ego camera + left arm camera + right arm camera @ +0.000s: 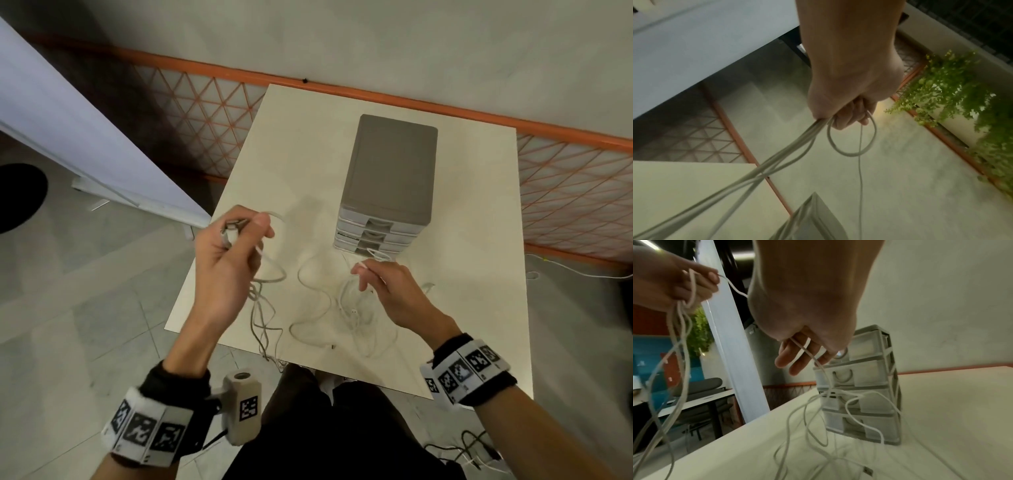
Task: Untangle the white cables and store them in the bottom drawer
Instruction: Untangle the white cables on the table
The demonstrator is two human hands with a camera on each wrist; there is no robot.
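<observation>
Cream table (462,205), untangling step: left hand (227,260) fisted round white cables (308,308) at 9 o'clock, right hand (387,291) pinching one strand; next separate strands; bottom drawer (861,425) still closed.

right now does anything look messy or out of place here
Yes: the white cables lie tangled on the table, some hanging over its near edge. All the drawers look shut. More cables lie on the floor.

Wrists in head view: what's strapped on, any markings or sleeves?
Both hands, left hand and right hand, are bare. Each wrist wears a black cuff ringed by a white band of black-and-white square tags. The left wrist also carries a beige camera block bearing one tag. Forearms are uncovered.
</observation>
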